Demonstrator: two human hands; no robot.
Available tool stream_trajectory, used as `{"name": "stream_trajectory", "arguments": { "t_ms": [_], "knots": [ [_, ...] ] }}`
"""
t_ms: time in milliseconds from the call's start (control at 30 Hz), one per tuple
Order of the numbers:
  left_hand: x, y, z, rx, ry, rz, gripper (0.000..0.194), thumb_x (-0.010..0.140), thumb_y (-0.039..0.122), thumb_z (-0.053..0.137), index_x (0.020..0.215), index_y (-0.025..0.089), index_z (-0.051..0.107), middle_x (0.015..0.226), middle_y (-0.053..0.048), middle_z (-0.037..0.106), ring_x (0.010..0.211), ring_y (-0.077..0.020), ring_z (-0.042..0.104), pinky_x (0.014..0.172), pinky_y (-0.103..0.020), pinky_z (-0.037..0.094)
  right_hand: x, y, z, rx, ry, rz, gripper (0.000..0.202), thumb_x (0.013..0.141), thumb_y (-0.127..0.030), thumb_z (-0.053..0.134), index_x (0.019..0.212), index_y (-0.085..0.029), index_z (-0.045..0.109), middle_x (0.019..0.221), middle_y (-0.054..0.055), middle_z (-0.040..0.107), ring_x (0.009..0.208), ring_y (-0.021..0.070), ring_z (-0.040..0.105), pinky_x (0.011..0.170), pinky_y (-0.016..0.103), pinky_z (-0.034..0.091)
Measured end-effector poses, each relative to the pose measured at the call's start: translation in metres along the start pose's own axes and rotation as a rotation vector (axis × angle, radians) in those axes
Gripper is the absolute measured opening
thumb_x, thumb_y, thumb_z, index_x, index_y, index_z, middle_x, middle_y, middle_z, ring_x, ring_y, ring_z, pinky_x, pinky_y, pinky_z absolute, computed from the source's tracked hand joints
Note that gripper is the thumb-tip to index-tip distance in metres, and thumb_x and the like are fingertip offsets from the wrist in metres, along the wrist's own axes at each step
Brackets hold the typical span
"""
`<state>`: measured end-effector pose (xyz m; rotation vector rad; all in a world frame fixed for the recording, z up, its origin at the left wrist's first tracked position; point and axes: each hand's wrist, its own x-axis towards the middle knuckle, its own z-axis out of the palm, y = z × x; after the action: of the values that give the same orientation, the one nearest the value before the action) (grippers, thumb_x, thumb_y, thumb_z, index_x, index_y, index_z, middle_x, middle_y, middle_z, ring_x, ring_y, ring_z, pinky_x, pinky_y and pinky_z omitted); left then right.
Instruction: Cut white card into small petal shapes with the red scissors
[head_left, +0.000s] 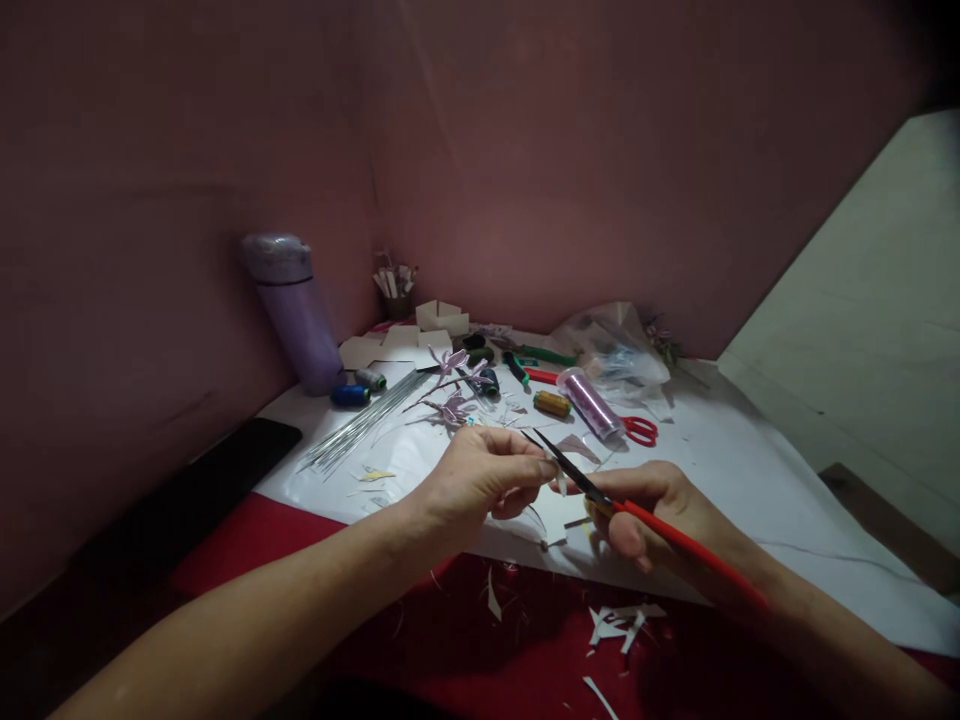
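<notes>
Cup (397, 309) of pale strips (388, 281); left fingers (525, 470) tight on white scrap (562, 484); right fingers (627, 536) around scissors (651, 524)

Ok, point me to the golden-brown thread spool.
In the head view, the golden-brown thread spool lies on the white sheet, just right of centre, immediately left of the shiny purple cylinder.

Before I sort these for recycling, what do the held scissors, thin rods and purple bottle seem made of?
Held scissors: dark blades, probably metal, slim and pointed; smooth red handle, likely plastic. Thin rods: probably bare metal, judging by their straight, silvery glints. Purple bottle: plastic or painted metal; its even, soft-sheened colour leaves that open.
</notes>
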<state>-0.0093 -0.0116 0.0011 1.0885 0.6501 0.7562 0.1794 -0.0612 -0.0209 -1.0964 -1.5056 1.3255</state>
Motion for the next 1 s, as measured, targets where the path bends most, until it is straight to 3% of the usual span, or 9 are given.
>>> {"name": "stream_trajectory", "arguments": {
  "t_ms": [200,367,700,933,1000],
  "knots": [
    [0.0002,-0.0004,0.0007,-0.006,-0.001,0.008,0.015,0.063,0.019,0.069,0.052,0.013,0.059,0.041,0.003,0.047,0.036,-0.0033,0.031,0.039,-0.021,0.015,-0.0017,-0.0033,0.0014,-0.050,-0.034,-0.018,0.043,0.068,-0.054,0.068,0.087,-0.016,0.076,0.042,-0.006,0.040,0.041,0.0069,0.024,0.041,0.023,0.021],
    [0.0004,0.0001,0.0006,-0.017,0.004,0.019,0.016,0.062,0.017,0.069,0.052,0.013,0.058,0.043,0.003,0.049,0.036,-0.0032,0.033,0.038,-0.020,0.016,-0.0016,-0.0033,0.0007,-0.085,-0.041,-0.065,0.035,0.071,-0.048,0.069,0.082,-0.016,0.076,0.046,-0.004,0.042,0.041,0.0061,0.027,0.040,0.021,0.019],
    [0.0007,-0.0007,-0.0002,-0.016,-0.013,0.028,0.015,0.062,0.016,0.067,0.053,0.013,0.056,0.041,0.003,0.048,0.036,-0.0033,0.032,0.038,-0.019,0.017,-0.0004,0.0049,-0.0028,-0.070,-0.043,-0.005,0.025,0.073,-0.034,0.070,0.090,-0.016,0.075,0.045,-0.006,0.040,0.042,0.0054,0.025,0.040,0.021,0.019],
    [0.0007,-0.0013,-0.0006,0.019,-0.001,0.029,0.018,0.063,0.017,0.067,0.051,0.014,0.054,0.039,0.005,0.042,0.035,-0.0037,0.029,0.038,-0.020,0.016,-0.0020,0.0033,-0.0031,-0.128,-0.042,0.002,0.016,0.074,-0.028,0.067,0.069,-0.014,0.073,0.045,-0.004,0.046,0.044,0.0058,0.026,0.041,0.021,0.020],
    [0.0005,-0.0012,-0.0008,0.033,-0.004,0.028,0.018,0.063,0.017,0.067,0.051,0.014,0.054,0.038,0.004,0.042,0.035,-0.0038,0.029,0.038,-0.021,0.015,-0.0021,0.0032,-0.0035,-0.144,-0.036,-0.008,0.015,0.075,-0.027,0.066,0.075,-0.015,0.074,0.046,-0.003,0.050,0.045,0.0065,0.028,0.042,0.022,0.022]
  ]
}}
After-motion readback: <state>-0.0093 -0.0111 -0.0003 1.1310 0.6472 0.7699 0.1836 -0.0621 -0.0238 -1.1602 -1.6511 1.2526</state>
